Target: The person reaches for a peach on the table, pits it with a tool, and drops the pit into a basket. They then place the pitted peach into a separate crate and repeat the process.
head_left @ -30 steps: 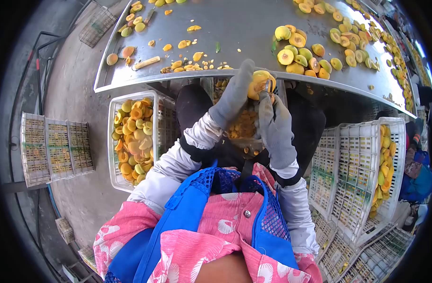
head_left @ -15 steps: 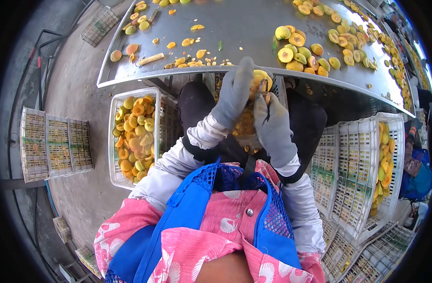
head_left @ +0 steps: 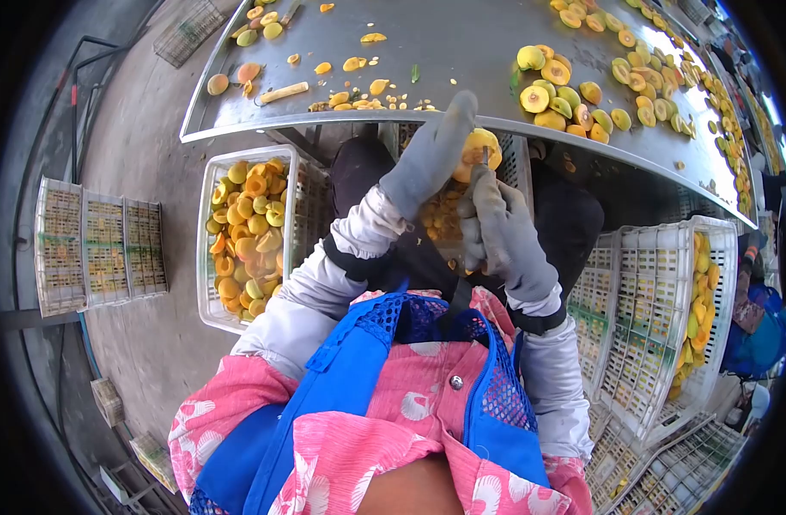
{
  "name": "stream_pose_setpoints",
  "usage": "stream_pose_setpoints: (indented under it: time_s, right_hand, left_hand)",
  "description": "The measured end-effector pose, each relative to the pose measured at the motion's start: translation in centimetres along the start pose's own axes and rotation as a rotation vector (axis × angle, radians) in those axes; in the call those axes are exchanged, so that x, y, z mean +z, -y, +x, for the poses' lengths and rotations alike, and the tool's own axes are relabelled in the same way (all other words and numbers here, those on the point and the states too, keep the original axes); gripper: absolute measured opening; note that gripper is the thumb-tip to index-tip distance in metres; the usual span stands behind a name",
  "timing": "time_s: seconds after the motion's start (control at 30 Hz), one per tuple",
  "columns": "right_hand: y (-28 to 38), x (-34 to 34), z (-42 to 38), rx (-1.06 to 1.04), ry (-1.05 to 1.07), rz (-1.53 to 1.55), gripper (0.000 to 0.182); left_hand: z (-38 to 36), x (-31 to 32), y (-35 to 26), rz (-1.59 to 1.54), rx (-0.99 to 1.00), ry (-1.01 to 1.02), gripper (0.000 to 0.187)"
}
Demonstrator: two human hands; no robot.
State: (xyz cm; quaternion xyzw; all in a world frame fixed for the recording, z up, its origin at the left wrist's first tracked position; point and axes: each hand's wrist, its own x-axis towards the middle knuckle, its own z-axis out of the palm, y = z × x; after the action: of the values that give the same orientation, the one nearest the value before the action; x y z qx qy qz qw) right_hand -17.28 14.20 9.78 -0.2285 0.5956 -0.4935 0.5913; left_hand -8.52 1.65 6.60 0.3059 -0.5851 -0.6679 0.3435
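Observation:
In my grey-gloved left hand is a yellow peach half, its cut face turned up toward me. My right hand, gloved too, has its fingers wrapped round a thin metal tool whose narrow tip lies against the fruit's cut face; the handle is hidden in the glove. Both hands are close to the metal table's near edge, above a crate between my knees with orange-yellow pieces in it.
Peach halves cover the table's right side; scraps and a wooden-handled tool lie at left. White crates of fruit stand left and right of me. Another crate stands farther left. A person in blue is at far right.
My right hand has moved slightly down and right, its fingers now more curled. The tool tip now shows against the peach's cut face. The view has shifted slightly.

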Motion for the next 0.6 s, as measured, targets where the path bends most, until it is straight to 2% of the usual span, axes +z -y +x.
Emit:
stream_pose_setpoints:
  time_s: [0.03, 0.1, 0.13, 0.2, 0.3, 0.33, 0.37, 0.4, 0.43, 0.5, 0.53, 0.6]
  right_hand:
    - [0.1, -0.3, 0.3, 0.026, 0.016, -0.004, 0.052]
    - [0.3, -0.1, 0.4, 0.054, 0.009, 0.049, 0.054]
    - [-0.1, 0.1, 0.6, 0.042, 0.034, 0.025, 0.054]
    - [-0.5, 0.1, 0.5, 0.038, 0.057, 0.001, 0.053]
    - [0.3, -0.5, -0.1, 0.127, 0.162, 0.051, 0.05]
    - [0.7, -1.1, -0.1, 0.246, 0.254, 0.143, 0.05]
    - [0.8, -1.3, -0.1, 0.364, 0.345, 0.237, 0.05]
    - [0.6, -1.3, -0.2, 0.328, 0.365, 0.229, 0.051]
    - [0.6, -1.2, -0.1, 0.329, 0.369, 0.234, 0.051]
    - [0.7, -1.1, 0.0, 0.383, 0.397, 0.284, 0.051]
    - [0.6, -1.2, 0.2, 0.384, 0.401, 0.291, 0.051]
    - [0.1, -1.8, 0.5, 0.412, 0.491, 0.343, 0.05]
  left_hand:
    - [-0.1, 0.3, 0.1, -0.002, 0.004, -0.002, 0.058]
    - [-1.1, 1.2, 0.5, -0.081, 0.246, -0.071, 0.047]
    - [-1.4, 1.6, 0.4, -0.081, 0.245, -0.071, 0.047]
    - [-1.9, 2.3, -0.1, -0.15, 0.032, -0.148, 0.045]
    - [-2.2, 2.7, -0.1, -0.055, -0.048, -0.215, 0.043]
    - [-2.1, 2.5, 0.0, -0.05, -0.048, -0.213, 0.043]
    - [-1.9, 2.2, 0.1, -0.071, -0.137, -0.149, 0.042]
    - [-1.8, 1.9, 0.2, -0.092, -0.225, -0.087, 0.042]
    - [-1.7, 1.7, -0.1, -0.087, -0.228, -0.089, 0.042]
    - [-1.7, 1.5, -0.8, -0.26, -0.429, -0.012, 0.041]
    - [-1.4, 1.6, -0.4, -0.253, -0.433, -0.013, 0.041]
    - [-1.1, 1.9, 1.3, 0.102, -0.167, -0.137, 0.042]
